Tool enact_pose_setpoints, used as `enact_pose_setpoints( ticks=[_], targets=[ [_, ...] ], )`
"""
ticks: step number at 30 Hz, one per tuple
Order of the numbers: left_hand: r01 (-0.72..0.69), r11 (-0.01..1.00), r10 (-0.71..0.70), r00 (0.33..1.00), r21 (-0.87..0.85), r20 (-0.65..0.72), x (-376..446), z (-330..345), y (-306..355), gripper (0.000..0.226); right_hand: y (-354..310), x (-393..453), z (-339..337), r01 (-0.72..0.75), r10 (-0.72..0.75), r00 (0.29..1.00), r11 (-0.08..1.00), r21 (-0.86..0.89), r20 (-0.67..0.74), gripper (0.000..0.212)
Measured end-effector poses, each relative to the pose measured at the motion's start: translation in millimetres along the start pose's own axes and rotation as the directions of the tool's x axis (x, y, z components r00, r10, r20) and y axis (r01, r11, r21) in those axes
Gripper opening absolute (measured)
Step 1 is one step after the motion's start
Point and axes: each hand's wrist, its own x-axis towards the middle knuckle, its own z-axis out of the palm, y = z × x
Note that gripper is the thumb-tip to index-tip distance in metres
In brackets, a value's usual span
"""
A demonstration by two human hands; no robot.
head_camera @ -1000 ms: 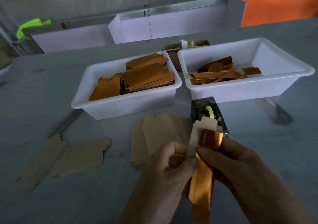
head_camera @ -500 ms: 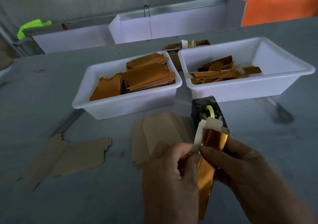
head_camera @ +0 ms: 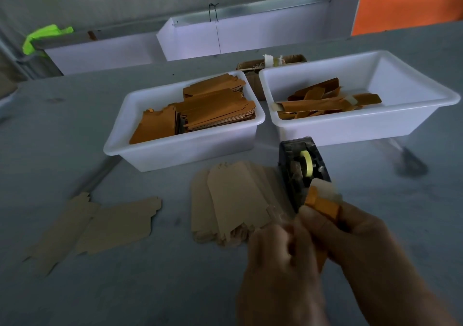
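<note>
While the right hand (head_camera: 355, 240) grips the orange sleeve (head_camera: 323, 205) just in front of the dispenser (head_camera: 300, 160), thumb and fingers curled round it with its white flap up, the left hand (head_camera: 278, 258) sits beside it, fingers curled and seemingly pinching a clear tape strip (head_camera: 276, 213); blur leaves that unsure. The step looks like taping the flap shut. Next the strip needs laying squarely across flap and sleeve and pressing flat, before the sleeve likely goes to the bin (head_camera: 350, 127) behind the dispenser.

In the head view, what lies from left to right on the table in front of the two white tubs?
Loose flat card blanks, stack of card blanks, tape dispenser, right hand gripping the orange card piece.
</note>
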Motion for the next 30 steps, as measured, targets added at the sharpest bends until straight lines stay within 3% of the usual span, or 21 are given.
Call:
enact_pose_setpoints(
  ticks=[2,3,4,6,9,11,14,16,19,21,26,30],
  targets=[
    [0.073,0.881,-0.101,0.994,-0.468,-0.033,-2.4,-0.1,-2.3,0.030,-2.7,0.9,0.0,0.014,-0.014,1.000,0.999,0.043,-0.014,0.025],
    [0.195,0.750,-0.219,0.975,-0.632,0.040,-1.5,-3.8,-4.1,0.026,-3.7,1.2,0.0,0.011,-0.011,1.000,0.998,0.065,-0.004,0.026],
    [0.347,0.583,-0.287,0.934,-0.735,0.214,3.3,-4.9,-3.2,0.017,-5.5,1.3,1.0,0.012,-0.014,1.000,0.996,0.085,0.023,0.026],
    [0.514,0.360,-0.221,0.858,-0.779,0.464,10.3,-10.0,-7.4,0.010,-11.2,1.9,0.9,0.015,-0.021,0.998,0.994,0.110,0.054,0.025],
    [0.563,0.199,-0.145,0.826,-0.802,0.544,18.3,-18.6,-10.7,0.014,-11.9,5.3,0.3,0.018,-0.025,0.997,0.996,0.090,0.068,0.024],
    [0.581,0.184,-0.158,0.814,-0.793,0.559,16.4,-17.0,-8.8,0.012,-10.6,6.8,0.1,0.039,-0.042,0.997,0.998,0.053,0.064,0.026],
    [0.530,0.279,-0.202,0.848,-0.801,0.490,15.1,-11.1,-5.8,0.006,-12.2,5.0,-2.8,0.051,-0.050,0.994,0.999,-0.004,0.096,0.032],
    [0.484,0.280,-0.234,0.872,-0.829,0.430,15.9,-10.7,-5.0,0.009,-16.2,6.6,-12.2,0.101,-0.097,0.989,0.994,-0.031,0.114,0.038],
    [0.483,0.231,-0.333,0.855,-0.844,0.398,17.4,-11.0,-10.9,0.015,-16.3,18.2,-41.4,0.191,-0.209,0.973,0.969,-0.159,-0.102,0.026],
    [0.508,0.237,-0.376,0.834,-0.829,0.403,16.5,-8.2,-16.1,0.016,-8.1,27.3,-59.2,0.129,-0.180,0.965,0.959,-0.254,-0.193,0.010],
    [0.522,0.263,-0.427,0.817,-0.811,0.387,13.7,0.7,-15.8,0.020,18.4,29.4,-58.5,-0.014,-0.010,0.996,0.967,-0.254,-0.093,0.011],
    [0.507,0.202,-0.392,0.826,-0.838,0.405,15.9,1.5,-9.5,0.015,20.2,30.8,-52.7,0.049,-0.064,0.997,0.968,-0.245,-0.052,0.011]
  ],
)
